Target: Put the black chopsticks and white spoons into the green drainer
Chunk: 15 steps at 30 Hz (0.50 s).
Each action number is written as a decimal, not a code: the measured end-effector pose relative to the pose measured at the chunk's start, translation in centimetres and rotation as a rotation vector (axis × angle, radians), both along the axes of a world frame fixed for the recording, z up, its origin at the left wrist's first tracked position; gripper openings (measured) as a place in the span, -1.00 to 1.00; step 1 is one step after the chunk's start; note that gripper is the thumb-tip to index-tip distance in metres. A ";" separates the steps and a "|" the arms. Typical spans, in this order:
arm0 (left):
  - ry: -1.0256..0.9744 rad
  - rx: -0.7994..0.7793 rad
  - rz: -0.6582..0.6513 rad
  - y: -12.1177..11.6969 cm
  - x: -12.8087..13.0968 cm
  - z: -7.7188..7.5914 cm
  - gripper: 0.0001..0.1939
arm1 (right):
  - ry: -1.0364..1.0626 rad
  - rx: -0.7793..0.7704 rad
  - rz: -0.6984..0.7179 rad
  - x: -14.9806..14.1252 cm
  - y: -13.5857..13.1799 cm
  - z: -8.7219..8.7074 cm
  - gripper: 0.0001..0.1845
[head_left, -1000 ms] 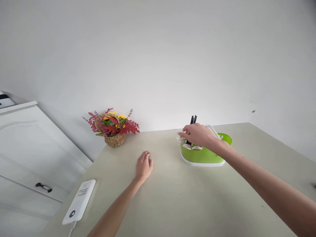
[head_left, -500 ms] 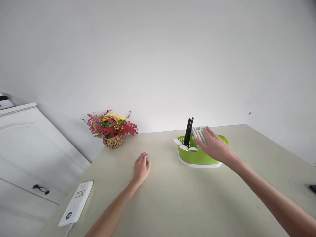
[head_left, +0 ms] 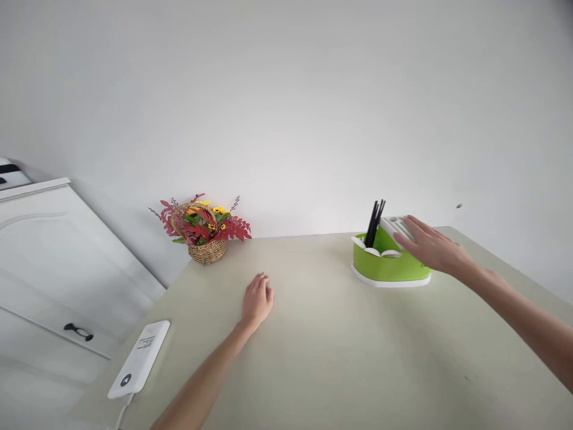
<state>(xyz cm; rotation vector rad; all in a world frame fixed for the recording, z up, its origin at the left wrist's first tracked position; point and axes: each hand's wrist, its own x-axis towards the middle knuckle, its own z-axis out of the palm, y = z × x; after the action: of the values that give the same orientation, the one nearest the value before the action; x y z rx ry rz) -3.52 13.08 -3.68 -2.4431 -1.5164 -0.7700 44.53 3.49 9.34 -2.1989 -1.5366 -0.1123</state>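
Note:
A green cutlery holder (head_left: 380, 267) with a white base stands on the pale table (head_left: 331, 352) at the far right. Black chopsticks (head_left: 373, 223) stick up from it, and white spoons (head_left: 372, 251) lean at its left rim. My right hand (head_left: 432, 246) lies over the holder's white top insert (head_left: 394, 223), fingers reaching across it, thumb hidden. My left hand (head_left: 257, 298) rests palm down on the table's middle, fingers loosely together, holding nothing.
A wicker basket of red and yellow artificial flowers (head_left: 203, 230) sits at the table's back left against the wall. A white power bank (head_left: 141, 358) with a cable lies at the table's left edge. A white cabinet door (head_left: 54, 263) stands to the left.
The green holder has slid to the right along the table with my right hand on it. My left hand has stayed in place.

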 end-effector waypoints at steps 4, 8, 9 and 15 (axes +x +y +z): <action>-0.015 -0.005 -0.009 -0.2 0.1 0.1 -0.66 | 0.060 -0.084 0.003 3.9 0.0 0.4 -0.07; -0.033 -0.013 -0.015 -0.3 0.1 0.1 -0.65 | 0.095 -0.115 -0.001 6.3 -0.6 0.7 -0.10; -0.035 -0.013 -0.016 -0.3 0.1 0.1 -0.65 | 0.100 -0.110 0.001 6.4 -1.0 0.6 -0.11; -0.028 -0.015 -0.007 -0.3 0.2 -0.4 -0.64 | 0.027 0.328 -0.008 1.2 -6.8 -2.7 -0.27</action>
<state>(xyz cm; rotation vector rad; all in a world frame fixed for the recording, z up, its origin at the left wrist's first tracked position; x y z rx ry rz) -3.29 12.77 -4.05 -2.4595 -1.5300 -0.7998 45.74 -3.26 6.65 -1.9394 -1.3839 -0.3130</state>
